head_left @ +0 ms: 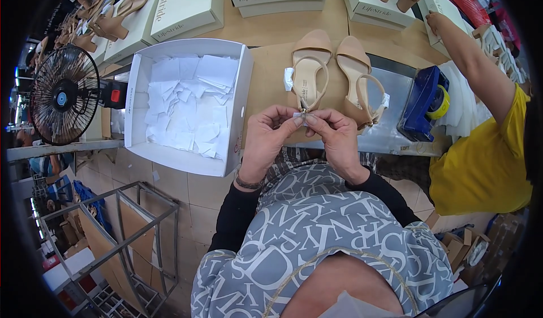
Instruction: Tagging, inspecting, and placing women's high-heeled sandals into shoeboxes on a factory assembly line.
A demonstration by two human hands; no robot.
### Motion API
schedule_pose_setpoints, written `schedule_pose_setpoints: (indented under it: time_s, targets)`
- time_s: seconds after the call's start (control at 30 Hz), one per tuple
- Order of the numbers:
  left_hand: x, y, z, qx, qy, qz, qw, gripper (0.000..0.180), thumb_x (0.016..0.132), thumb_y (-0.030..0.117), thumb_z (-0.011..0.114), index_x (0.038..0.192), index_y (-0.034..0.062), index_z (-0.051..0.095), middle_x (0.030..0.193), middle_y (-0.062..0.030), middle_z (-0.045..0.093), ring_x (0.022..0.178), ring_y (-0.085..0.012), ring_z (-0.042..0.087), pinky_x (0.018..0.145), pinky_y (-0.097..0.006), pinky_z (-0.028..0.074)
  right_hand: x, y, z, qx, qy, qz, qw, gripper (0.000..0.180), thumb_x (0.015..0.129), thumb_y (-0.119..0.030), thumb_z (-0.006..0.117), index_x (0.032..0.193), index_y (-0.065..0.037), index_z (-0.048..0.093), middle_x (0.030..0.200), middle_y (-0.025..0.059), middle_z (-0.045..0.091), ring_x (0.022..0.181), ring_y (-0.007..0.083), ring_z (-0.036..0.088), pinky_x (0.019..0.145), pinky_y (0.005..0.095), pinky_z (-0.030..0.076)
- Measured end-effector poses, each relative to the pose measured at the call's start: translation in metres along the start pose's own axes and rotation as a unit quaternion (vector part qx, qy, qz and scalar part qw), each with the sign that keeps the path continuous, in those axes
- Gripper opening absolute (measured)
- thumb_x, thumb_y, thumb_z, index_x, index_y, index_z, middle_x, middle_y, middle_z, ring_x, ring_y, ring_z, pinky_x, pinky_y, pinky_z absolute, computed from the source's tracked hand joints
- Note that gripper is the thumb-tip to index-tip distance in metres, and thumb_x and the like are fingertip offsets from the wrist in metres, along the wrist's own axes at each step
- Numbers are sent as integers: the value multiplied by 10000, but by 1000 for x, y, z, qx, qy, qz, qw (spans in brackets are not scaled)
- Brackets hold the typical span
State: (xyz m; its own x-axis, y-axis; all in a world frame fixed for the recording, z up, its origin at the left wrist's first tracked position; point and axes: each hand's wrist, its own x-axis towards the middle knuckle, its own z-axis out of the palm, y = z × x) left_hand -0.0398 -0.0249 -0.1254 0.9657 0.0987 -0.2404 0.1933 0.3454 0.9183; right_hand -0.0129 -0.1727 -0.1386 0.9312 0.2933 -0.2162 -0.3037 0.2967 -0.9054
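Two beige ankle-strap sandals stand side by side on the brown table in front of me, the left sandal (313, 41) and the right sandal (353, 55). At the heel end of the left one, my left hand (267, 137) and my right hand (339, 140) meet, thumbs and fingertips pinched together. Between them is a small white paper slip (300, 114), beside the sandal's ankle strap. Whether it is wrapped around part of the strap is hidden by my fingers. White paper (288, 79) covers a spot on the left sandal's strap, and another white wrap (386, 100) is on the right sandal's strap.
Left of the sandals, a white box (175, 162) holds many loose paper slips. A blue tape dispenser (418, 100) with yellow tape is at right. Shoe boxes (278, 0) line the back. A black fan (65, 94) stands far left. A co-worker in yellow (481, 165) reaches in from the right.
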Motion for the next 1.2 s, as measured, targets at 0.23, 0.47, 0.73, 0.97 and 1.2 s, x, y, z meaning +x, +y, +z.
schedule_pose_setpoints:
  time_s: [0.23,0.47,0.73,0.97,1.2]
  targets:
    - [-4,-6,18,-23,14,23,999,132,778,58,675,877,-5,615,792,-30,627,665,-42,526,574,-171,404,-5,-11,-3,-39,-1,6,999,123,864,-119,578,884,1,593,763,1,581,647,55,496,603,187,414]
    - [-3,-16,26,-86,0,11,996,137,825,79,623,919,-18,607,815,-46,625,679,-69,552,609,-195,443,-9,-23,-10,-41,-5,20,999,114,891,-119,530,868,-9,549,755,-6,540,651,57,472,613,190,397]
    - [3,-22,10,-238,-63,-126,961,175,866,83,567,1006,-19,591,859,-62,631,684,-105,591,642,-228,493,-9,-23,-13,-13,-35,46,998,111,901,-122,514,871,-16,530,749,-7,529,658,58,469,625,189,396]
    - [6,-20,9,-217,-88,-151,960,154,830,65,614,960,-18,604,830,-57,632,692,-104,588,633,-220,489,-8,-23,-15,-16,-45,58,997,113,900,-127,516,875,-18,529,763,-9,530,666,54,467,630,185,394]
    - [-1,-4,23,-10,-10,-56,998,94,801,45,630,858,-29,619,759,-50,630,638,-80,575,605,-194,475,-9,-23,-15,-85,-38,21,995,113,887,-112,538,856,-3,545,752,-4,545,663,57,485,625,196,416]
